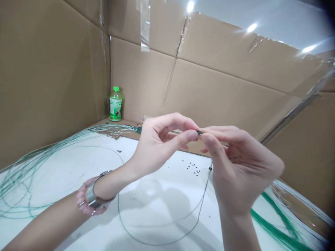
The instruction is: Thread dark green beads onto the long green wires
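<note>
My left hand (pixel 161 144) and my right hand (pixel 237 167) meet at the fingertips, raised above the white table. Between both pinches shows a tiny dark-green piece (pixel 200 132), which looks like the end of a thin green wire; most of it is covered by the fingers. Below the hands, a thin green wire (pixel 157 244) curves in a wide loop and rises towards my right hand. On its right side sits a small black bead-like part (pixel 210 168). Where the wire's ends go is hidden behind my hands.
Bundled green wires (pixel 52 150) spread over the left of the white table (pixel 86 223); a thicker green bundle (pixel 277 223) lies at the right. Small black pieces (pixel 193 169) are scattered behind my hands. A green bottle (pixel 115 104) stands in the corner of the cardboard walls (pixel 222 87).
</note>
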A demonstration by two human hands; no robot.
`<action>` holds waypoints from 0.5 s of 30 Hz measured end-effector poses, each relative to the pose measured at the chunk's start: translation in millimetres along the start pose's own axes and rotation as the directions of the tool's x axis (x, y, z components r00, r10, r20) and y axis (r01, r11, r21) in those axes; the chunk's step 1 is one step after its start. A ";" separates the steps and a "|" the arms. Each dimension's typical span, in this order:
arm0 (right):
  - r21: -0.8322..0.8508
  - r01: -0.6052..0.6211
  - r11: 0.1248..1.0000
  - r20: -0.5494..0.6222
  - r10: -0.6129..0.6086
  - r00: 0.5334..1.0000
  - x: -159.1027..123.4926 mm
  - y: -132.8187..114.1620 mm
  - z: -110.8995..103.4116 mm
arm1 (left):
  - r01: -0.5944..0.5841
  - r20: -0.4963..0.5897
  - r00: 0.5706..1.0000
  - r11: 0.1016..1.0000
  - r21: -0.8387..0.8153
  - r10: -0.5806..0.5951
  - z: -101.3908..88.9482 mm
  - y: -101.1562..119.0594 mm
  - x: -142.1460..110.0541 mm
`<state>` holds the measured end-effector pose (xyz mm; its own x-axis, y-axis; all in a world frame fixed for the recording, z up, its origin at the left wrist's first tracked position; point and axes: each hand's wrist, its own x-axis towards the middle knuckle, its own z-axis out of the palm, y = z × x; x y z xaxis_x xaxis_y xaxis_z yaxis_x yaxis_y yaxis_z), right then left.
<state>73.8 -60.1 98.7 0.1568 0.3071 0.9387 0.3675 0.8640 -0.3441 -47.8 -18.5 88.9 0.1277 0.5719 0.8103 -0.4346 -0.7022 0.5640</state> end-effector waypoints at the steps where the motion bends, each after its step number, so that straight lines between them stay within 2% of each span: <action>1: -0.005 -0.005 1.000 0.000 0.005 1.000 0.3 -0.1 0.2 | 0.004 -0.003 1.000 1.000 0.002 -0.004 0.4 -0.1 -0.1; 7: -0.125 0.025 0.992 0.020 -0.023 1.000 -0.9 -4.0 -2.5 | 0.003 -0.018 1.000 1.000 -0.024 -0.003 2.5 0.4 -0.2; 15: -0.215 0.098 0.972 0.103 -0.077 0.992 -1.4 -5.9 -9.3 | -0.002 0.015 1.000 0.997 0.071 0.001 1.6 2.1 -2.7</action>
<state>79.9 -69.3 99.2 0.0324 0.2792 0.9597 0.5693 0.7840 -0.2474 -47.6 -22.2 88.2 0.1403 0.5647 0.8133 -0.3702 -0.7319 0.5721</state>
